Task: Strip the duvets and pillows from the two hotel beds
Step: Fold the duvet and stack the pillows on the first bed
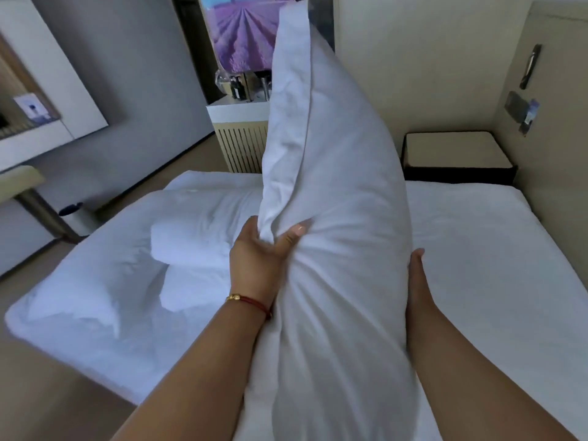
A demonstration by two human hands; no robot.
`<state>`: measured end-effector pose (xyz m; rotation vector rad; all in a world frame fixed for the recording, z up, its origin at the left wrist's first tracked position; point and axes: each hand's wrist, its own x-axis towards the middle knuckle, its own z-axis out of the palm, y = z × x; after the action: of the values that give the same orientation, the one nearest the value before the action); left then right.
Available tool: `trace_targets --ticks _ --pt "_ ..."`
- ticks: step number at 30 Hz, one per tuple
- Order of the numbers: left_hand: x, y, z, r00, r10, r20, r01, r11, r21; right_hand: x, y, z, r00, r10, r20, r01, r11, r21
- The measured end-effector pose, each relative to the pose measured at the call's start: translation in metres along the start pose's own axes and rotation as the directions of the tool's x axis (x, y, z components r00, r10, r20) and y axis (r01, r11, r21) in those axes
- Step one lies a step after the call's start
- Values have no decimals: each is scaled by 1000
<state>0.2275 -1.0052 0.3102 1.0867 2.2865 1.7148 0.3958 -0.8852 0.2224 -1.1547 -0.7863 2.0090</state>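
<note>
Fingers (296, 232) of left hand (257, 253) pinch pillow (334, 186); right hand (416, 275) alongside

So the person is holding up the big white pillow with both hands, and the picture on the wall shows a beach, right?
Not quite. In the head view, both the left hand and right hand do hold up the white pillow, but the wall picture shows purple lavender field rows, not a beach.

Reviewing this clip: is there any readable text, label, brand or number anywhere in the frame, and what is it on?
None can be read.
Card on the left wall shelf: printed, too blurred to read.
Items on the headboard panel: too blurred to read.
Dark bottles on the cabinet: labels too small.
Pillow: no visible text.
</note>
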Motion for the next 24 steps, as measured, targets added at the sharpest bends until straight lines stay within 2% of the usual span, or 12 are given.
trace_targets --ticks 6,9,13,18,24 --pt "2 -47 -146 982 -80 -170 64 993 -97 -51 53 119 995 -37 88 41 998 -39" --pt "-2 -68 -211 946 -139 -292 112 988 -107 -72 75 179 986 -46 158 57 996 -67" --pt "-4 -94 -286 875 -218 -433 167 974 -152 -81 111 254 961 29 273 9 991 -136" --pt "16 -142 -355 791 -221 -571 182 975 -125 -79 152 336 932 91 352 -13 976 -218" --pt "75 -201 -398 747 -202 -633 192 978 -86 -41 188 422 928 99 360 -36 984 -175"
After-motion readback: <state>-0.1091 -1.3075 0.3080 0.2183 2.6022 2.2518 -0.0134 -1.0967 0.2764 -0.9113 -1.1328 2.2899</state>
